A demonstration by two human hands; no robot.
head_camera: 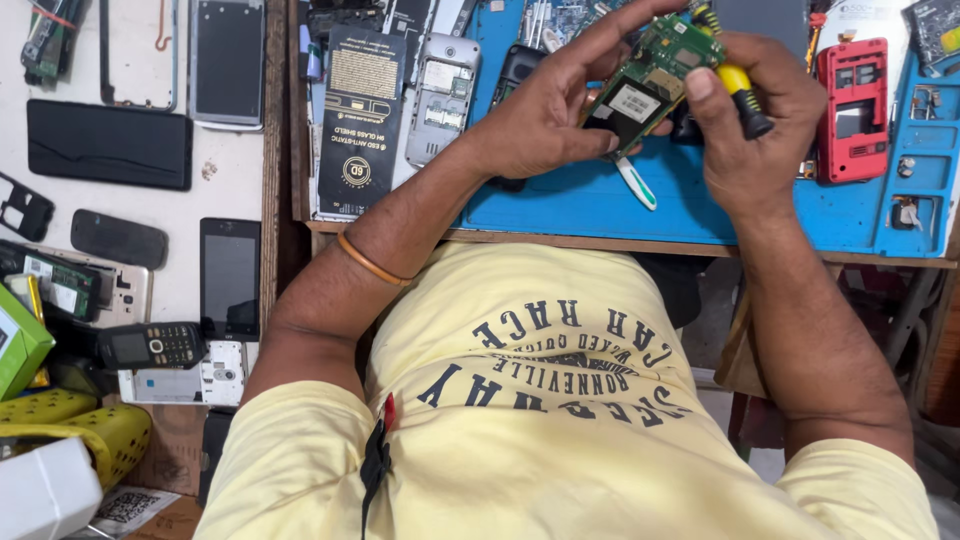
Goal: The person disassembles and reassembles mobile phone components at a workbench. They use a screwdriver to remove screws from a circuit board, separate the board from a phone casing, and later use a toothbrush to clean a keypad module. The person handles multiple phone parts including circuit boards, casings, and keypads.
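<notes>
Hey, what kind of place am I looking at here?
Probably a phone repair bench. The left hand holds a green circuit board, the right hand a screwdriver, over a blue mat with an opened red phone.

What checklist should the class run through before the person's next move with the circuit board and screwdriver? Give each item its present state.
1. Left hand has a firm hold on the green circuit board: ok, fingers wrap its edges.
2. Right hand grips the yellow-and-black screwdriver: ok.
3. Screwdriver tip seated on a screw: cannot tell, the tip is hidden at the board's top edge.
4. Board held over the blue work mat: ok.
5. White-and-green tool lying on the mat below the hands, out of the way: ok.
6. Red phone frame apart from the hands: ok, it lies to the right.
</notes>
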